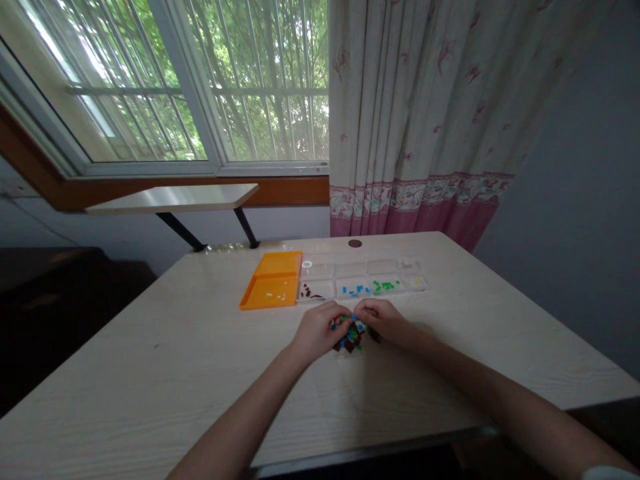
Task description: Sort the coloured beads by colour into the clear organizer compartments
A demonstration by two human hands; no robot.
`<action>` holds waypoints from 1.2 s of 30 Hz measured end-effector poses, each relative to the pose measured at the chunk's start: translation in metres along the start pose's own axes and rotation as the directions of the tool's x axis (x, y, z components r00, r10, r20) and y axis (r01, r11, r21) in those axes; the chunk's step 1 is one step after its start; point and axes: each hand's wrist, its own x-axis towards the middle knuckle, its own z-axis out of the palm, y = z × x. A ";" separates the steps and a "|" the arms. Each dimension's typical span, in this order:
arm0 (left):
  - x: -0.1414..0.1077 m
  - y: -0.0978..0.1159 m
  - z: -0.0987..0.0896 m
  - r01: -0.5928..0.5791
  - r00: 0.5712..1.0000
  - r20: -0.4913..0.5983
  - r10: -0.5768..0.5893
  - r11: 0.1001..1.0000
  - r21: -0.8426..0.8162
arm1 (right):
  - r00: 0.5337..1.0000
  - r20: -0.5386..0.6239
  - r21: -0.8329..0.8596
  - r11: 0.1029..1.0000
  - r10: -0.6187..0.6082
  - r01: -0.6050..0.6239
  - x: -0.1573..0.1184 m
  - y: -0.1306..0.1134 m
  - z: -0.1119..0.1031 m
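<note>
Between my hands is a small cluster of building bricks (350, 339) in dark brown, green, blue and white. My left hand (323, 327) is closed around its left side, thumb pressed on the bricks. At its upper right, my right hand (383, 320) has its fingers pinched together against the cluster; the exact piece under the fingertips is hidden. Just beyond the hands lies a clear compartment tray (327, 288) with loose brown pieces (306, 291), blue pieces (353, 290), green pieces (385, 286) and a few yellow ones (416, 283) sorted by compartment.
An open orange case (273, 275) with several white pieces lies left of the tray. A raised shelf (185, 198) stands at the table's (175, 360) back left. A round dark cable-hole cover (355, 244) sits near the back edge. Behind are a barred window and a curtain (410, 133).
</note>
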 end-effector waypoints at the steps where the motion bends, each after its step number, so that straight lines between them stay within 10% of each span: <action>1: 0.000 0.000 0.000 0.008 1.000 -0.019 -0.008 1.000 0.001 | 0.999 -0.028 -0.043 0.999 -0.033 0.032 0.000 0.000 0.000; 11: 0.001 -0.004 0.000 0.014 0.998 -0.061 -0.015 1.000 -0.025 | 0.902 -0.086 -0.359 0.858 -0.423 0.368 -0.005 0.003 0.000; 36: 0.004 -0.030 0.001 0.071 0.985 0.147 -0.092 0.987 0.142 | 0.759 -0.388 -0.523 0.803 -0.523 0.286 -0.003 -0.002 -0.037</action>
